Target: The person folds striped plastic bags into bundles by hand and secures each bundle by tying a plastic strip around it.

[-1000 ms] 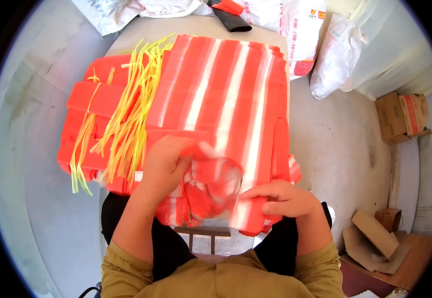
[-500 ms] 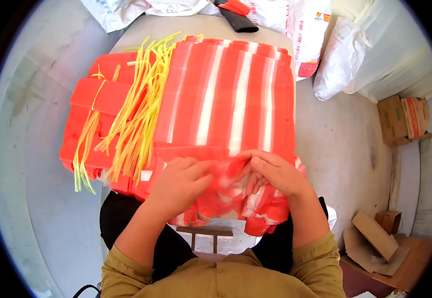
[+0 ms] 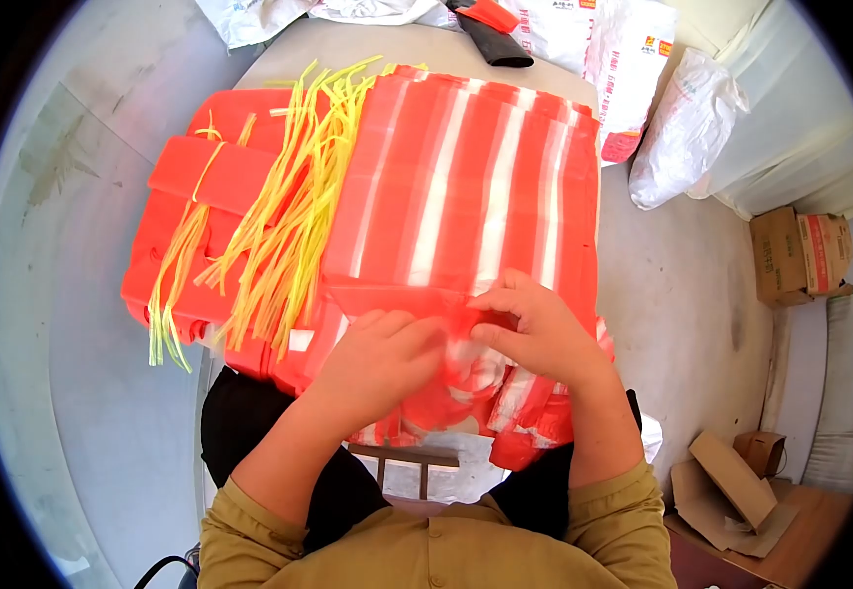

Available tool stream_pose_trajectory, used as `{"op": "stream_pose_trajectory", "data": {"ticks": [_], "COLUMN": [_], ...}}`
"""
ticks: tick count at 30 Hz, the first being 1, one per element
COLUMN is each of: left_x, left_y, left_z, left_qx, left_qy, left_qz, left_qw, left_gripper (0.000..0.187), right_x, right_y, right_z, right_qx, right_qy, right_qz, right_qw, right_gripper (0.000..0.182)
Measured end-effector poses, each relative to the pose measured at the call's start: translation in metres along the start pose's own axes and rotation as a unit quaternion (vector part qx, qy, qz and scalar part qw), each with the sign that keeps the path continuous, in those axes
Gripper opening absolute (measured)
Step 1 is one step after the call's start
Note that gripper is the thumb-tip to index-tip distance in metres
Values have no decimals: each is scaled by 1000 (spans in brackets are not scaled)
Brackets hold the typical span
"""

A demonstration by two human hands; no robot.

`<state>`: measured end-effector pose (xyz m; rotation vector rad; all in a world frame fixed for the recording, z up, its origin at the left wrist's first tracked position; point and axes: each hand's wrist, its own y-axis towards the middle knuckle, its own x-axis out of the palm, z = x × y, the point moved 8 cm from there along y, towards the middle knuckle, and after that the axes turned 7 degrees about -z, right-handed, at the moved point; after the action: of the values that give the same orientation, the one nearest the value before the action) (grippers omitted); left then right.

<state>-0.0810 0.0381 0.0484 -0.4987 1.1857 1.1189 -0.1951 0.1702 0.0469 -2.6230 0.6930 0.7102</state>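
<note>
A stack of red and white striped plastic sheets [image 3: 451, 187], seemingly bags, lies in front of me. My left hand [image 3: 382, 358] is at its near edge, fingers bent over crumpled red plastic and blurred at the tips. Close on its right, my right hand [image 3: 534, 329] has thumb and index finger curved toward each other at the red plastic; whether they grip it is unclear. Loose yellow strips [image 3: 299, 206] lie along the stack's left side. Further left, folded red bundles [image 3: 176, 231] are piled, one tied with a yellow strip.
White printed sacks [image 3: 628, 69] stand behind the work surface [image 3: 348, 47], with a black and red item [image 3: 490, 34] beside them. A wrapped white bag [image 3: 687, 128] is at the back right. Cardboard boxes [image 3: 780, 255] and an opened carton [image 3: 731, 491] are at the right.
My right hand's fingers have lifted and bent toward the thumb. My left hand has shifted slightly right over the plastic. The whole view has shifted a little.
</note>
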Motion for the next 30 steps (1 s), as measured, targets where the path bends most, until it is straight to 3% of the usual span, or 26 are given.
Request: {"op": "stream_pose_trajectory", "data": {"ticks": [3,6,9,12,15,21,24,30], "left_x": [4,2,-1,-3,-3,-4,-1,-1], "left_y": [0,1,1,2,1,1,2,3], "left_z": [-1,0,3,4,4,3,2,3], "left_qx": [-1,-7,-5,-6,-10,-7,-14,-15], "left_qy": [0,-2,-3,-3,-5,-12,-11,-4], "left_qz": [11,-12,-17,-13,-3,10,4,-10], "left_qw": [1000,1000,1000,1000,1000,1000,1000,1000], "left_gripper": [22,24,27,28,27,28,29,26], "right_x": [2,-7,-9,-4,7,8,14,16], "right_y": [3,6,7,11,17,20,22,19], "right_z": [2,14,40,7,-1,-6,-20,-16], "right_qx": [-127,-95,66,-5,-64,-109,-139,-140], "right_qy": [-16,16,133,31,-63,-120,-185,-236], "right_qz": [22,22,34,-27,-21,50,28,80], "right_qw": [992,995,988,999,996,985,972,958], "right_gripper": [20,17,16,16,16,21,25,29]}}
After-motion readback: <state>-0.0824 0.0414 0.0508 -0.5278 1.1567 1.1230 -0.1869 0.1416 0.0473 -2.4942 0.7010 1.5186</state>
